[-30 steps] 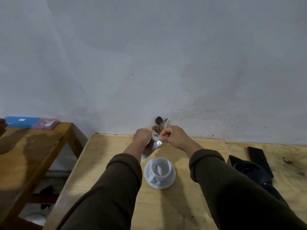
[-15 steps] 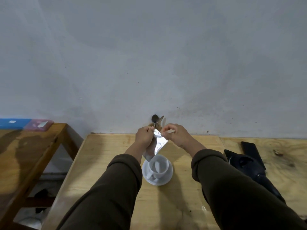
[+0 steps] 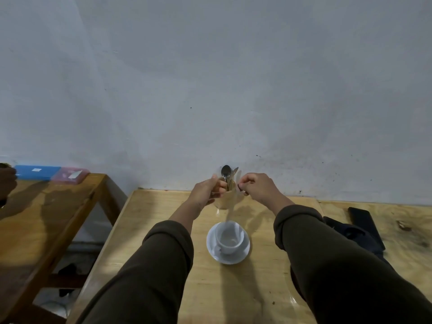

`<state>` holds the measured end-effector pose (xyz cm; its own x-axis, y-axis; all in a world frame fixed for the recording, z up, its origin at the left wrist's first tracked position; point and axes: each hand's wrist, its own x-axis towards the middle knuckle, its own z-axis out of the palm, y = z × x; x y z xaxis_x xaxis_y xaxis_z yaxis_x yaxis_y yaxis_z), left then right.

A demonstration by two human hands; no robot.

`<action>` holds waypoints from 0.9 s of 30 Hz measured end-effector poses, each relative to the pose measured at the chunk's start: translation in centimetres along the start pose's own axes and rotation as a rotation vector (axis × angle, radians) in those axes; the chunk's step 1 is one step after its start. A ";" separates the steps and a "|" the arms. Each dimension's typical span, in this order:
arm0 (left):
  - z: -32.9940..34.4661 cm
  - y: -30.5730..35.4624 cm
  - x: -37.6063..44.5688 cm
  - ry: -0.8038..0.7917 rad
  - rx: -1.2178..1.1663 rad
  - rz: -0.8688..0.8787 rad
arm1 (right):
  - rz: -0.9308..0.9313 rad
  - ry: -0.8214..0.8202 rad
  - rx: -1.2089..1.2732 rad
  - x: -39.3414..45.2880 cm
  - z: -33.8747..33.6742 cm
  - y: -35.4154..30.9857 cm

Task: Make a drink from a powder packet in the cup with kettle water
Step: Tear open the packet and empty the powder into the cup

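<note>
A white cup (image 3: 230,238) stands on a white saucer (image 3: 211,247) in the middle of the light wooden table (image 3: 257,288). Above and behind it, my left hand (image 3: 207,190) is closed on the powder packet (image 3: 231,206), which shows only as a pale, motion-blurred streak hanging down toward the cup. My right hand (image 3: 257,187) is a short way to the right, its fingertips pinched on a small dark bit at the packet's top edge. Behind the hands, spoons (image 3: 226,171) stick up from a holder by the wall. No kettle is in view.
A black phone (image 3: 364,225) and a dark cloth bundle (image 3: 348,235) lie at the right of the table. To the left, across a gap, stands a darker wooden table (image 3: 46,218) with a blue box (image 3: 37,171) and a pink box (image 3: 70,175). Another person's hand (image 3: 7,181) shows at the left edge.
My hands have drawn apart at the packet's top. The packet, held up between both hands before, is now a blurred streak hanging lower over the cup.
</note>
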<state>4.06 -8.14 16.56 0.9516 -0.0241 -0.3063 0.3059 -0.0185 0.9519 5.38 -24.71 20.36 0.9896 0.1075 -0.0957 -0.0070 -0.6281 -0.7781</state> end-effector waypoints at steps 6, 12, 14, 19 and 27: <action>-0.2 -0.1 0.3 0.014 0.324 0.243 | -0.116 -0.071 0.053 -0.2 0.1 -0.8; 0.1 0.1 0.9 -0.005 0.308 0.254 | -0.081 -0.111 0.141 0.4 0.1 -0.5; 0.0 0.2 1.2 0.009 0.313 0.259 | -0.040 -0.088 0.142 0.6 0.1 -0.5; 0.3 0.6 1.4 0.001 0.317 0.283 | -0.050 0.014 0.107 1.2 0.3 -0.5; 0.5 0.7 1.8 0.047 0.311 0.265 | -0.036 0.068 0.039 2.2 0.9 -0.6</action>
<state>5.96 -8.71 16.67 0.9988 -0.0230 -0.0432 0.0336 -0.3196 0.9469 7.41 -23.38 20.07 0.9967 0.0767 -0.0257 0.0250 -0.5943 -0.8038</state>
